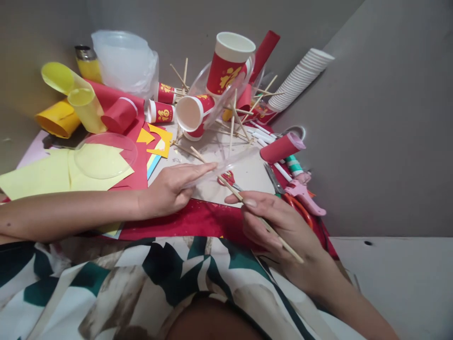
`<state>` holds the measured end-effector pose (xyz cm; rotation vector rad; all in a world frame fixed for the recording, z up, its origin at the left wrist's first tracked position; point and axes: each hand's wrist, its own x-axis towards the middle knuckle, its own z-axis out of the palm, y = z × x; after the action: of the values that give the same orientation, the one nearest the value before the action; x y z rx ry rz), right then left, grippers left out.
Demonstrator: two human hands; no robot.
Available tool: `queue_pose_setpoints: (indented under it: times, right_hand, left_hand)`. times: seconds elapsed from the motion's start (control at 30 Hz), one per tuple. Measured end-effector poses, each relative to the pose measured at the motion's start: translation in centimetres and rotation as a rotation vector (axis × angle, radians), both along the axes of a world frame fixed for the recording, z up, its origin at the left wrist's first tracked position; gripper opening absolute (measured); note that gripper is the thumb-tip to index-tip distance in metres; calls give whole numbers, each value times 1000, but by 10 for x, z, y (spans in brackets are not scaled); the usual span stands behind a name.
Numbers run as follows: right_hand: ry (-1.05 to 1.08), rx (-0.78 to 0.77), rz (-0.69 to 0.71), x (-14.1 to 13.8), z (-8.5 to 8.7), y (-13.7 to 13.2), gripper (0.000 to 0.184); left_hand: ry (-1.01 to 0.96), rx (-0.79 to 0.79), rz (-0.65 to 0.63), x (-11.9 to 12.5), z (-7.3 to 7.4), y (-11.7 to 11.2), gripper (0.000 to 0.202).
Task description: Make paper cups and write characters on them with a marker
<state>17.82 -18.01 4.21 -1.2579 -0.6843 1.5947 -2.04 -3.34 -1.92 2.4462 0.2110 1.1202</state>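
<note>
My left hand (173, 186) is closed on the rim of a clear round plastic lid (239, 159), tilted nearly edge-on to me. In my right hand (276, 222) a wooden chopstick (231, 189) is pinched like a pencil, slanting up and left to the lid. Another length of wood shows beyond the lid; whether the chopstick passes through it I cannot tell. Beneath the lid lie small red-handled scissors (228, 179) on a pale board (208, 191). Past my hands, red and white paper cups (226, 71) stand among wooden sticks (233, 118) and other clear plastic discs.
Yellow paper (38, 174) and a clear disc (106, 156) lie left, below rolled paper tubes (85, 108). A stack of white cups (300, 78) leans on the right wall. Nearby are a red roll (281, 147), a pink glue gun (306, 196) and orange-handled scissors (299, 208).
</note>
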Motion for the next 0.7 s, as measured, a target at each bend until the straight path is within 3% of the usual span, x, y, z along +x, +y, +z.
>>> queue_pose_setpoints:
  times: [0.17, 0.37, 0.5, 0.6, 0.7]
  right_hand:
    - [254, 32, 165, 10, -7, 12, 13]
    - [422, 27, 232, 16, -22, 18, 14]
    - [439, 84, 303, 18, -32, 18, 13]
    - [376, 135, 308, 18, -35, 17, 15]
    - [335, 161, 302, 18, -36, 17, 17]
  left_hand:
    - [42, 155, 23, -7, 2, 1, 79]
    - [-54, 323, 80, -8, 0, 12, 59]
    - [-146, 437, 55, -7, 0, 18, 63]
    - [-170, 385, 114, -8, 4, 4, 63]
    - [-142, 177, 129, -12, 11, -20, 64]
